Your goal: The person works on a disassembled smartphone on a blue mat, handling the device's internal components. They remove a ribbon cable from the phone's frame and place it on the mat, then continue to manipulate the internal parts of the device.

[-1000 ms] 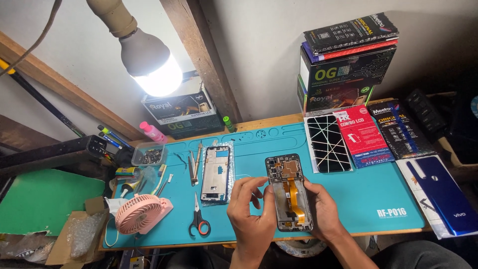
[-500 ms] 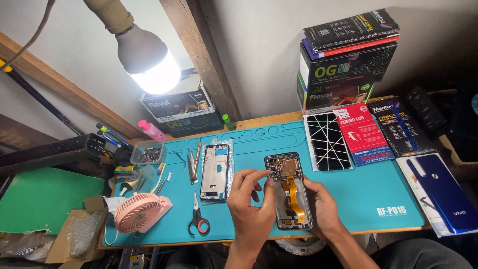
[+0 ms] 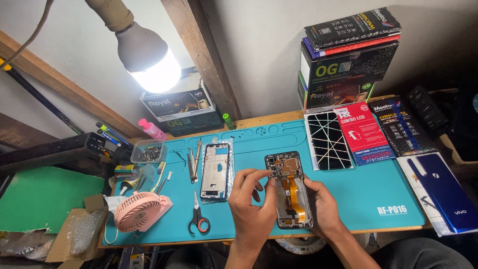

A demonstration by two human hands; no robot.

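Both hands are occupied with an opened phone (image 3: 290, 192) that lies on the teal work mat (image 3: 388, 184). Its upper left edge, beside the circuit board, is pinched by the fingertips of the left hand (image 3: 254, 199), while its right side is cupped and steadied by the right hand (image 3: 322, 206). An orange flex cable (image 3: 291, 192) is exposed down the middle of the phone; it could probably be creased or torn if the fingers slip, and the board could be strained if too much force is applied at the corner. A separate phone frame (image 3: 215, 171) is laid just to the left, with tweezers (image 3: 192, 162) beside it and scissors (image 3: 198, 218) below, all near the left wrist and liable to be knocked. A pink handheld fan (image 3: 139, 211) is placed further left, and a cracked screen (image 3: 328, 140) and boxed parts are ranged to the right. Glare from the bare bulb (image 3: 149, 62) overhead could hide small parts.
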